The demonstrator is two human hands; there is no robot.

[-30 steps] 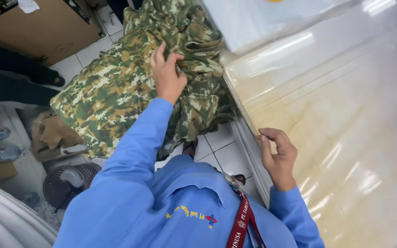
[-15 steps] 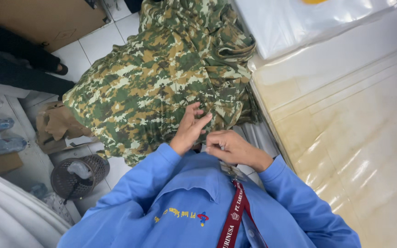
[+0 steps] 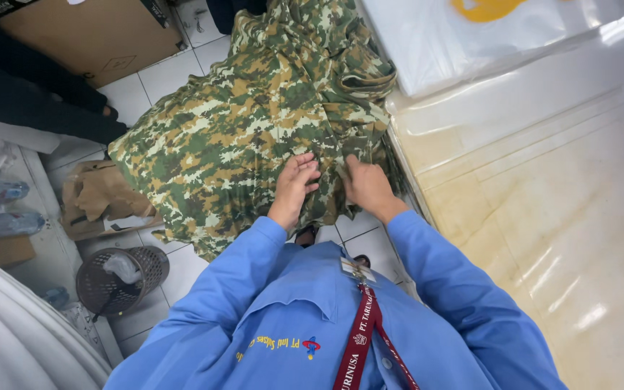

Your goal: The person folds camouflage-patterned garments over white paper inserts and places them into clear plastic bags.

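At far left a dark mesh waste basket (image 3: pixel 120 278) stands on the white tiled floor (image 3: pixel 182 271), with crumpled brown paper (image 3: pixel 99 195) just above it; the camouflage fabric (image 3: pixel 254 137) hangs in a heap off the table's edge toward the floor; the left hand (image 3: pixel 296 182) lies flat on its lower part, fingers apart and gripping nothing; the right hand (image 3: pixel 365 184), just beside it, pinches a fold of the cloth, its grip clamped on it; at right the glossy beige table (image 3: pixel 557 209) carries a clear plastic bag (image 3: pixel 471 36).

single head cam, looking pretty much straight down the person's own chest, close up on left hand (image 3: pixel 294 189) and right hand (image 3: pixel 367 188), camo cloth (image 3: pixel 254 123) just beyond them
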